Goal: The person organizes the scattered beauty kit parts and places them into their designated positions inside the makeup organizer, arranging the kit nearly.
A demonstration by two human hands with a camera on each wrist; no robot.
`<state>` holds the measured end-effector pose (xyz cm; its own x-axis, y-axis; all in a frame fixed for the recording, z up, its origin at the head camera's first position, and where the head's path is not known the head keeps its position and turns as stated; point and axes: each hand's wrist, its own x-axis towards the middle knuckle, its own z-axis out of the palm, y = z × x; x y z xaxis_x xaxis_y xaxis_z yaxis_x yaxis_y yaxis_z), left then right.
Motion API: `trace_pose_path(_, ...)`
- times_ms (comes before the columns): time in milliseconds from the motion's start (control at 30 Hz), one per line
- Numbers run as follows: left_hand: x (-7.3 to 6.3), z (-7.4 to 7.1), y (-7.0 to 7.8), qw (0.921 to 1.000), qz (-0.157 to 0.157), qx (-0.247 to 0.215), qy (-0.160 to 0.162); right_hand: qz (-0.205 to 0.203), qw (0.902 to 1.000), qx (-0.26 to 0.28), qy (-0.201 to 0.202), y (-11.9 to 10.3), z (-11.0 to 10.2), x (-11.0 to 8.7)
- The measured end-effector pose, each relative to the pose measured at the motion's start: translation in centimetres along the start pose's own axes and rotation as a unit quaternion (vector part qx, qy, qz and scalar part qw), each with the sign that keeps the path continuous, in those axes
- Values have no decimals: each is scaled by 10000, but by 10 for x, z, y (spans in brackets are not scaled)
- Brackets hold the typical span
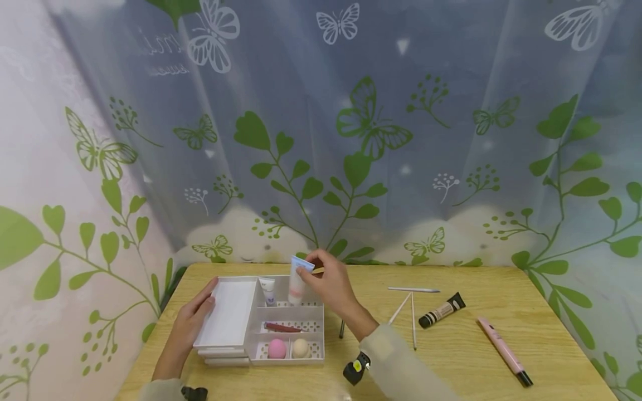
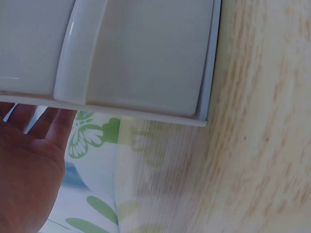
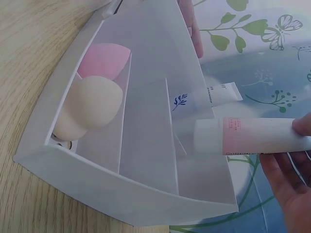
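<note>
My right hand pinches a white and pink squeeze tube by its flat end, cap down. The tube is over the back compartment of a white organizer box. Beside it, a smaller white tube leans in the same compartment. The middle compartment holds a dark red stick. A pink makeup sponge and a beige makeup sponge sit in the front ones. My left hand rests against the box's left side; in the left wrist view its straight fingers are partly hidden behind the box.
Right of the box on the wooden table lie several thin white sticks, a black and beige tube and a long pink tube with a black end. A patterned curtain hangs behind the table.
</note>
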<state>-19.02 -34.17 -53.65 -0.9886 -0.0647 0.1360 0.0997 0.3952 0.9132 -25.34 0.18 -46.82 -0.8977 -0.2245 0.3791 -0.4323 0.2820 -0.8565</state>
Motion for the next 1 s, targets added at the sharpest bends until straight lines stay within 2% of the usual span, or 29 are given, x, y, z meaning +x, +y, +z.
trace_pose_path(100, 0, 0, 0, 10000, -52, 22, -14, 6, 10000, 12, -22, -1, 2, 1)
trace_pose_path(400, 1, 1, -1, 10000, 75, 18, 37, -21, 10000, 11, -75, 0, 13, 4)
trace_pose_path(1000, 1, 1, -1, 10000, -51, 31, 26, -126, 9986, -311, -411, 12, 36, 3)
